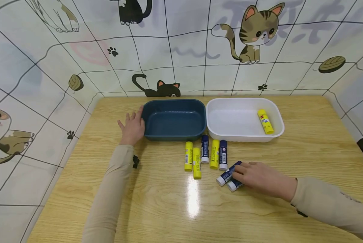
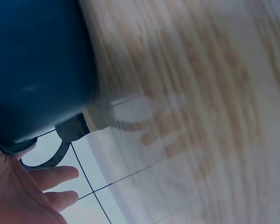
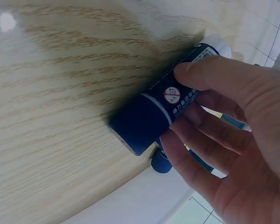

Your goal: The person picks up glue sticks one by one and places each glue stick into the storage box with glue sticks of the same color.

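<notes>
My right hand (image 1: 258,179) pinches a navy glue stick (image 3: 170,95) with a white end, thumb on one side and fingers on the other. Another navy glue stick (image 1: 228,173) lies right beside it, slanted on the table. My left hand (image 1: 133,127) is at the left end of a dark blue tray (image 1: 173,137), fingers spread and the index finger along its rim. In the left wrist view, the hand (image 2: 25,191) shows under the tray wall (image 2: 42,70). A white tray (image 1: 242,138) adjoins the blue one and has one yellow glue stick (image 1: 265,121) inside.
In front of the trays lie a yellow glue stick (image 1: 189,156), another yellow stick (image 1: 197,163), a navy stick (image 1: 204,149), a third yellow stick (image 1: 214,154) and a navy stick (image 1: 223,155). A cat-patterned wall covering (image 1: 187,50) rises behind the wooden table (image 1: 157,202).
</notes>
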`<state>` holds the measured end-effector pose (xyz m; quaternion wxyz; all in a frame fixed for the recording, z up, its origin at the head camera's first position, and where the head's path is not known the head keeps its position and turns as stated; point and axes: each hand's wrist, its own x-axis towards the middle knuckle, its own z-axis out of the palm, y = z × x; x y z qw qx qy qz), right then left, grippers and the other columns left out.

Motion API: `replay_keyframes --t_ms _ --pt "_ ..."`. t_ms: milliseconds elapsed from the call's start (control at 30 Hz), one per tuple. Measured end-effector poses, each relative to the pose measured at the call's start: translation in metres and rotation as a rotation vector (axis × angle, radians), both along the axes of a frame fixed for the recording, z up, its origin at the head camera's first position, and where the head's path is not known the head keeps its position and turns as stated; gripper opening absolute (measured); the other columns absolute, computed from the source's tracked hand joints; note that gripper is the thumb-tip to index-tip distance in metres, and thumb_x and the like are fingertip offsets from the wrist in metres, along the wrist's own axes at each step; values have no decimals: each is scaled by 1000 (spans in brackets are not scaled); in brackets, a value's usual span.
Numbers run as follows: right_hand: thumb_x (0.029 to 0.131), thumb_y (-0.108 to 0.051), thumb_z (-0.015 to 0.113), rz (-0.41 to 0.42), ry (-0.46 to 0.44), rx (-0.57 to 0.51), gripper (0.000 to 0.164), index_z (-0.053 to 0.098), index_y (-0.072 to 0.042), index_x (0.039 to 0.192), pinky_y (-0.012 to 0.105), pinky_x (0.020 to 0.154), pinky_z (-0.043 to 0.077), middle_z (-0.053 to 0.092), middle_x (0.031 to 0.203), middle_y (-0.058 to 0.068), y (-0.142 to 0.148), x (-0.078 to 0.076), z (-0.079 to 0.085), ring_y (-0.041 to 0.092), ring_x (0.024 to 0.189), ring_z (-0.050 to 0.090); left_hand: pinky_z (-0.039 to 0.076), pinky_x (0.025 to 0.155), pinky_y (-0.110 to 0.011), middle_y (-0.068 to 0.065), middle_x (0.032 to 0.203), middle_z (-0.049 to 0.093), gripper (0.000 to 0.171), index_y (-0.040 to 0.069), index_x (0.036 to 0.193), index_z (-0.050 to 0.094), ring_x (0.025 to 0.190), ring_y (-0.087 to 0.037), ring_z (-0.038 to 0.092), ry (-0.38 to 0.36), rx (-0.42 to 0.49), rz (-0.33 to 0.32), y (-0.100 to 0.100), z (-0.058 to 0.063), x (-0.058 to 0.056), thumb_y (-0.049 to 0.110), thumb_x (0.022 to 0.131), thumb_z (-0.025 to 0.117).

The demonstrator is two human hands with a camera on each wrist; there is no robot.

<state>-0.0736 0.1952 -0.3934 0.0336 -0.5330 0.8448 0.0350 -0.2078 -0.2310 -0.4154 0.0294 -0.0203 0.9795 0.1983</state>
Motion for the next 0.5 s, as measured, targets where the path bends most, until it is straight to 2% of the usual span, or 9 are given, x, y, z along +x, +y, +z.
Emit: replay_keyframes --t_ms 267,500 --pt "78 -12 81 39 8 10 27 65 -10 100 30 66 54 59 93 3 -1 -2 3 16 83 59 -12 104 -68 -25 152 27 53 26 157 13 143 -45 4 19 12 0 -1 0 1 24 105 23" --pt "78 -13 81 65 18 8 29 65 -11 101 31 68 55 62 95 4 -4 -4 9 18 86 61 -13 105 -65 -24 153 24 54 24 157 11 144 -42 2 7 9 18 -1 1 2 25 104 22"
